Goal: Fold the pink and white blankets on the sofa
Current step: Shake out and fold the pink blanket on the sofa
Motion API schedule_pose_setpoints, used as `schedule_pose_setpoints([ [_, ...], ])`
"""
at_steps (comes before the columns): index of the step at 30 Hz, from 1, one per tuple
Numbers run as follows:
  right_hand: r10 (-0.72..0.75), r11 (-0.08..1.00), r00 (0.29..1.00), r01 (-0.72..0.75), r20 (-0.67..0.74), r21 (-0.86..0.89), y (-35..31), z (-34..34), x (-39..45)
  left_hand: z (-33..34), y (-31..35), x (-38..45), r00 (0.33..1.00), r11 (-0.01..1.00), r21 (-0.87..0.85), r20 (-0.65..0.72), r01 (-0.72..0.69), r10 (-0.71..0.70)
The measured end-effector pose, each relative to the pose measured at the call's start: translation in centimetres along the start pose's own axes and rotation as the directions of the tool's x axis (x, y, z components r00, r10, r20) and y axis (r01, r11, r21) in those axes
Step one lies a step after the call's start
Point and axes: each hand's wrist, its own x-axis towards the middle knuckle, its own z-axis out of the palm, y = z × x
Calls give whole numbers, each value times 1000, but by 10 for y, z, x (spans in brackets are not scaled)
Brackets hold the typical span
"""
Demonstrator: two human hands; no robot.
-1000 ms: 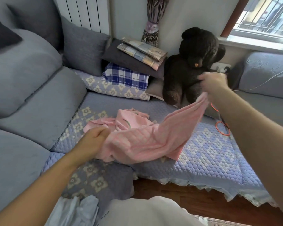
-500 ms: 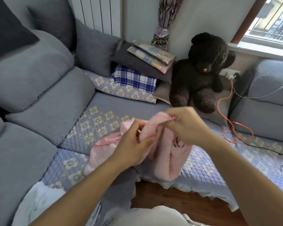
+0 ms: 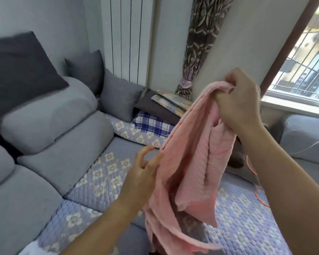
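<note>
The pink blanket [image 3: 190,162] hangs in long folds above the sofa seat. My right hand [image 3: 239,102] grips its bunched top edge, raised high at the centre right. My left hand [image 3: 144,170] is lower, at the blanket's left edge, fingers spread and loosely bent, touching or just off the cloth. A bit of white cloth [image 3: 29,249] shows at the bottom left corner; I cannot tell whether it is the white blanket.
The grey corner sofa [image 3: 50,155] has a quilted floral cover [image 3: 107,172] on its seat. Grey cushions [image 3: 118,98], a blue plaid cloth [image 3: 151,124] and folded checked cloths [image 3: 173,102] are stacked in the corner. An orange cable [image 3: 260,192] lies at the right. The window is at the right.
My right hand has lifted the pink blanket high off the sofa. My left hand has let go of the top edge and dropped to the blanket's left side. The view has tilted upward.
</note>
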Motion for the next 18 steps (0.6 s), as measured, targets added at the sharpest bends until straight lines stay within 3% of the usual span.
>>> schedule_pose_setpoints([
  [3, -49, 997, 997, 46, 53, 56, -10, 11, -13, 8, 9, -21, 965, 967, -78, 124, 241, -231],
  [9, -95, 994, 989, 88, 117, 61, -30, 30, -17, 21, -22, -34, 936, 956, 6, 201, 294, -289],
  [13, -55, 998, 996, 56, 68, -14, -36, 29, 1, 23, -28, -35, 913, 919, 42, 103, 393, -395],
  [16, -9, 999, 997, 13, 81, -50, -25, 27, 5, 11, -35, -35, 863, 856, -151, -33, 494, -504],
  [18, 63, 997, 993, -58, 100, -48, -11, 25, 4, -10, -41, -31, 854, 828, -283, -52, 484, -518],
])
